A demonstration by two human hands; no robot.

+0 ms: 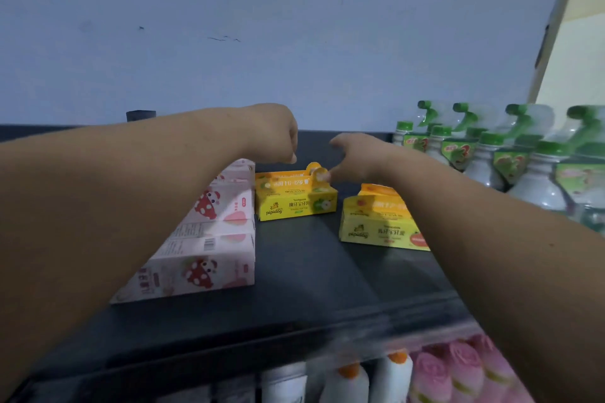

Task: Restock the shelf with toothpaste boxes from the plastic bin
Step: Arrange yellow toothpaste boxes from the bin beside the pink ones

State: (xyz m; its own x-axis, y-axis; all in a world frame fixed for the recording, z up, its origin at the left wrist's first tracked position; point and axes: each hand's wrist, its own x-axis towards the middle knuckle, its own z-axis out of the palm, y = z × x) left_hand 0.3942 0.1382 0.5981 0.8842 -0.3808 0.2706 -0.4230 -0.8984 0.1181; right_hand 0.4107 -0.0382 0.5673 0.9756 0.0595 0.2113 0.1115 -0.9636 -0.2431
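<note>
Two yellow toothpaste boxes lie on the dark shelf point(294, 265): one point(294, 198) at the back centre, another point(379, 222) to its right. Pink and white toothpaste boxes point(212, 239) are stacked at the left. My left hand point(275, 132) hovers above the back yellow box's left end, fingers curled into a fist, holding nothing that I can see. My right hand point(350, 157) reaches to the same box's right end and its fingertips pinch the box's raised hang tab. The plastic bin is out of view.
Green-capped spray bottles point(491, 154) crowd the shelf's right side. The blue-grey wall point(262, 26) rises behind the shelf. On the shelf below stand white bottles with orange caps point(370, 379) and pink rolled items point(465, 373).
</note>
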